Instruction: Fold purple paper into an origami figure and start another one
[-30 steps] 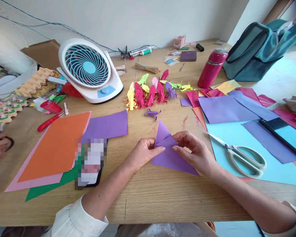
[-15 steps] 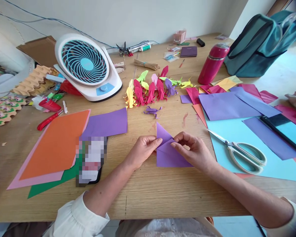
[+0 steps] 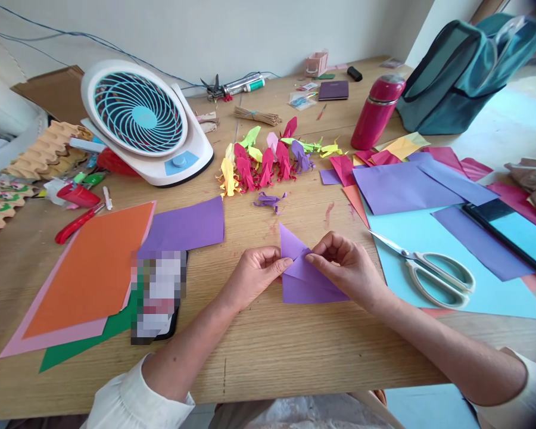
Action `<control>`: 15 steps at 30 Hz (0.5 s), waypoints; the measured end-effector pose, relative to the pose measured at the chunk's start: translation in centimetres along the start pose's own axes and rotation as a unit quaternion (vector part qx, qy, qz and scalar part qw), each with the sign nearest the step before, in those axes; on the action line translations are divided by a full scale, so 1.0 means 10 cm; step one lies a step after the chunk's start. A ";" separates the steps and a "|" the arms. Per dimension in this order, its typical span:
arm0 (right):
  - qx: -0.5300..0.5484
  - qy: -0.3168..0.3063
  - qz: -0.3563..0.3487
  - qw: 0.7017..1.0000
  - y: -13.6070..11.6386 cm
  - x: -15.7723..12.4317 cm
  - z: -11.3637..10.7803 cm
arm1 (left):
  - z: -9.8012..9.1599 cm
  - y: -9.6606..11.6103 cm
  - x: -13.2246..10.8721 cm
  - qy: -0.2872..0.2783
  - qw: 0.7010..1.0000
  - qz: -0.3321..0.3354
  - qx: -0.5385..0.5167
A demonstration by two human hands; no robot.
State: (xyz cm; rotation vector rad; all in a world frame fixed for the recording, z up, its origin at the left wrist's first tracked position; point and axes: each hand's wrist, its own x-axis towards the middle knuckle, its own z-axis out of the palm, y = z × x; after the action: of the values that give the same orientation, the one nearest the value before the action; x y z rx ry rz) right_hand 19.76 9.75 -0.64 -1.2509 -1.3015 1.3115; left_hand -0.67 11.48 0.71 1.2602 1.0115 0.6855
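A folded purple paper (image 3: 301, 280) lies on the wooden table (image 3: 268, 351) in front of me, one corner pointing up and away. My left hand (image 3: 254, 275) pinches its left edge between thumb and fingers. My right hand (image 3: 346, 267) pinches a flap near the paper's middle from the right. Both hands rest on the table around the sheet.
White-handled scissors (image 3: 433, 271) lie on light blue paper (image 3: 429, 238) at the right. Purple sheets (image 3: 402, 187), an orange sheet (image 3: 89, 268) and a purple square (image 3: 185, 226) lie around. Folded paper figures (image 3: 263, 161), a desk fan (image 3: 138, 119), a red bottle (image 3: 377, 110) and a teal bag (image 3: 460, 71) stand behind.
The purple paper has been folded from a long triangle into a more compact shape. Both hands stayed on it, shifting slightly. Another person's hand at the left edge has gone from view.
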 end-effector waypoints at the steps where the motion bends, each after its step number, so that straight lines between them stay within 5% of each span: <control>1: 0.022 -0.003 0.000 1.000 0.00 0.01 0.00 | 0.00 0.00 0.00 0.001 1.000 0.001 0.005; 8: 0.086 -0.050 0.062 0.993 0.01 0.03 -0.03 | 0.01 0.02 -0.01 0.014 0.999 0.018 0.039; 15: 0.108 -0.029 0.065 0.992 0.00 0.04 -0.02 | 0.00 0.05 -0.02 -0.013 0.999 0.011 0.030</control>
State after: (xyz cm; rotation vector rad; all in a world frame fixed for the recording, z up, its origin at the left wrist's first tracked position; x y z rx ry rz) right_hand 19.90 10.13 -0.62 -1.1688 -1.0986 1.5477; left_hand -0.74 11.44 1.29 1.3303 1.0047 0.6583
